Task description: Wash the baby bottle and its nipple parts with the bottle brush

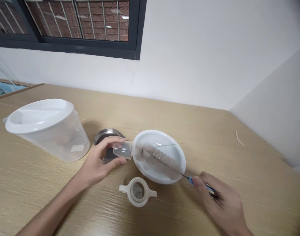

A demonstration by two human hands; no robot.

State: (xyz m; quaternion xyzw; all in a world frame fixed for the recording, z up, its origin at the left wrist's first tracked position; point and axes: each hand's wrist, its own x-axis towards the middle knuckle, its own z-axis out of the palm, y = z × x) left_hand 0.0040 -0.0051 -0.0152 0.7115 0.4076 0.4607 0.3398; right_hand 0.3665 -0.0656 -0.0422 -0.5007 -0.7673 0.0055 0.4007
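My left hand [101,160] pinches a small clear plastic cup [122,150] between thumb and fingers. The cup lies on its side in the grip, its wide mouth toward the right. In my right hand [220,196] is the blue handle of a bottle brush [164,159], fingers wrapped round it. The brush's white bristles are over a white oval dish [156,134], with the tip near the cup's mouth but outside it. Whether the bristles touch the dish I cannot tell. Nearer to me stands a whitish, two-handled round piece [137,192] with an open centre.
Behind my left hand sits a round metal dish [108,131], partly hidden. A translucent pitcher [66,141] with a white lid stands at the left. A thin pale strip [239,138] lies on the wooden table [201,131] at right. White walls and a window [81,23] border the table.
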